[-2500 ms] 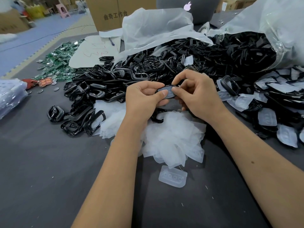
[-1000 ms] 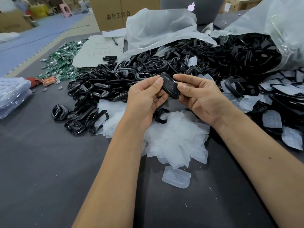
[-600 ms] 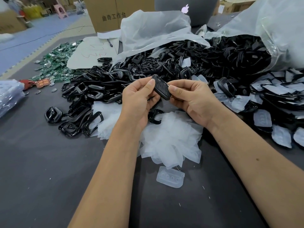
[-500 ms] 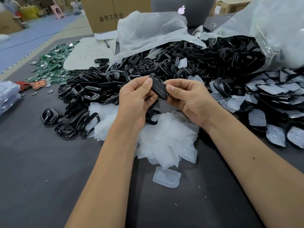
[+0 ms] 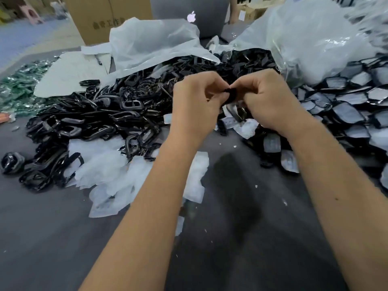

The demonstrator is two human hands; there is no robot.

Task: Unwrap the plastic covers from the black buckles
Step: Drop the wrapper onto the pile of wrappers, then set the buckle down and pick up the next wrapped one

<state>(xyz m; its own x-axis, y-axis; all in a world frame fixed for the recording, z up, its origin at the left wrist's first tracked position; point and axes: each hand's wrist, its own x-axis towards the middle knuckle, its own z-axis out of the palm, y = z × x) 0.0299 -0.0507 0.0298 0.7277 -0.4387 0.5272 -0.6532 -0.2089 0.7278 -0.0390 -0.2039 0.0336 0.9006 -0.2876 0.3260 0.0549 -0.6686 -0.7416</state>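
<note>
At far left, a scatter of green packets [image 5: 14,89] lay on the dark table [image 5: 42,238], beside a pale sheet of paper [image 5: 69,76]. Next to it, a broad heap of unwrapped black buckles [image 5: 100,114] spread across the surface, with a drift of discarded clear plastic covers [image 5: 109,171] lying in front of it, near the table's front edge. Behind the heap stood a cardboard box [image 5: 105,15] and a crumpled plastic bag [image 5: 151,43], with a grey laptop lid [image 5: 189,15] further back.

At centre, the person's left hand [image 5: 195,108] and right hand [image 5: 266,101] met above the table, raised over the heap. Both had their fingers curled inward, pinching a single black buckle [image 5: 232,95] between them; only a small dark part of it showed between the fingertips, and whether any cover was on it could not be told.

To the right, a pile of buckles wrapped in plastic [image 5: 346,106] lay below a large, bulging clear bag [image 5: 315,38], just beside the right forearm.
</note>
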